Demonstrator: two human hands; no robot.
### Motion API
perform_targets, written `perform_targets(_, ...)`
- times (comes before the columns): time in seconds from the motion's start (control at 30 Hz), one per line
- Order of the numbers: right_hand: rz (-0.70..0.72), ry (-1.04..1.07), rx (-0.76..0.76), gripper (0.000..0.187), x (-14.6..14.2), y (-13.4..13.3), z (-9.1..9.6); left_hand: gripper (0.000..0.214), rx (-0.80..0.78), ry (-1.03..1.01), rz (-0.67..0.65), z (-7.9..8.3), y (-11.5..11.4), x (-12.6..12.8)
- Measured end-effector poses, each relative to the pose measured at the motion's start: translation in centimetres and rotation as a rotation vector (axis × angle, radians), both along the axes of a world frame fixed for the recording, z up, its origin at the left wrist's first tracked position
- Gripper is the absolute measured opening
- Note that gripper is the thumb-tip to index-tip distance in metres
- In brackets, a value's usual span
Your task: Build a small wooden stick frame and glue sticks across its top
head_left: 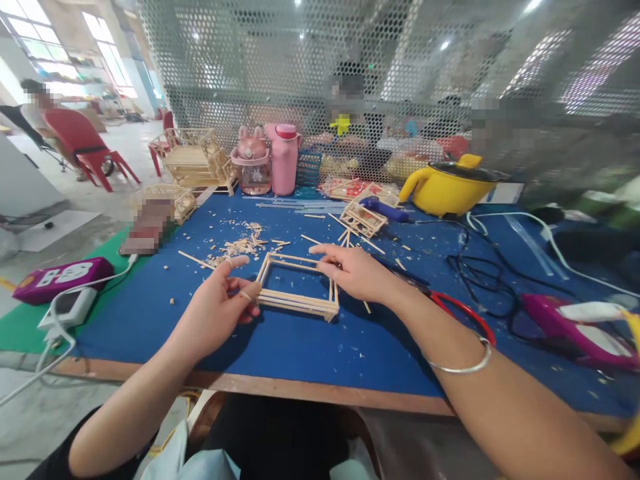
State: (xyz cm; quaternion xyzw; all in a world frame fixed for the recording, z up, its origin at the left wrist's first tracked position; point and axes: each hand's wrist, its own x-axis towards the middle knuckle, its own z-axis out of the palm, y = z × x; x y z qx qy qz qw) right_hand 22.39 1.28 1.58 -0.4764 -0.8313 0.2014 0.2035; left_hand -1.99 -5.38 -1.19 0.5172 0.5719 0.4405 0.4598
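Observation:
A small rectangular frame of thin wooden sticks (300,303) is held low over the blue table, its near side built of several parallel sticks. My left hand (220,300) grips its near left corner between thumb and curled fingers, the index finger reaching forward. At the far right corner, my right hand (353,270) closes thumb and fingers on the frame, partly hiding that corner. Loose wooden sticks (346,235) lie just beyond my right hand. Red-handled scissors (465,313) rest partly under my right forearm.
Wood scraps (245,243) lie beyond my left hand. A blue glue gun (385,210) touches a small wooden piece (364,219). Farther back stand a pink bottle (284,160), a yellow pot (447,190) and a wooden model (197,160). Black cables (480,267) run along the right.

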Motion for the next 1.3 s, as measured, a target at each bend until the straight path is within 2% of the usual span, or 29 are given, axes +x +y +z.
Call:
perform_targets(0.1, -0.031, -0.018, -0.097, 0.044, -0.5, -1.7, 0.4, 0.051, 0.006, 0.000, 0.016, 1.0, 2.1, -0.4)
perform_targets(0.2, -0.057, 0.045, -0.290, 0.051, -0.8, -3.7, 1.4, 0.036, -0.015, 0.038, -0.022, 2.2, 5.1, 0.0)
perform_targets(0.27, -0.030, 0.085, -0.459, 0.045, -1.0, -4.6, 2.1, 0.034, -0.045, 0.033, -0.102, 2.9, 7.2, 0.9)
perform_targets(0.33, -0.011, 0.106, -0.563, 0.036, -1.0, -4.8, 2.5, 0.034, -0.047, 0.043, -0.146, 3.3, 8.9, 1.7)
perform_targets(0.4, -0.051, 0.129, -0.491, 0.032, -0.6, -4.4, 2.6, 0.036, -0.039, 0.088, -0.143, 3.3, 10.0, 2.1)
perform_targets(0.5, -0.199, 0.165, -0.102, 0.029, 0.5, -2.8, 1.8, 0.033, -0.044, 0.161, -0.118, 3.0, 10.4, 1.6)
perform_targets(0.57, -0.270, 0.171, 0.148, 0.023, 1.0, -1.8, 1.0, 0.030, -0.076, 0.178, -0.150, 2.8, 10.0, 1.0)
perform_targets(0.63, -0.259, 0.157, 0.289, 0.018, 0.9, -1.2, 0.3, 0.032, -0.105, 0.179, -0.200, 2.4, 9.5, 0.7)
perform_targets(0.7, -0.193, 0.137, 0.346, 0.017, 0.3, -0.7, 0.0, 0.034, -0.101, 0.172, -0.216, 2.0, 9.0, 0.9)
perform_targets(0.8, -0.089, 0.091, 0.336, 0.020, -1.1, 0.2, 0.1, 0.038, -0.066, 0.125, -0.217, 1.4, 8.5, 2.1)
perform_targets(0.9, -0.031, 0.023, 0.188, 0.022, -2.3, 1.8, 0.4, 0.028, -0.072, 0.024, -0.270, 0.9, 8.3, 3.2)
perform_targets(1.03, -0.044, -0.010, 0.018, 0.021, -3.1, 3.2, 0.3, 0.026, -0.141, -0.137, -0.311, 0.7, 8.4, 3.7)
perform_targets(1.3, -0.101, 0.033, 0.006, 0.021, -3.4, 3.1, -0.4, 0.038, -0.245, -0.315, -0.288, 0.4, 8.7, 3.6)
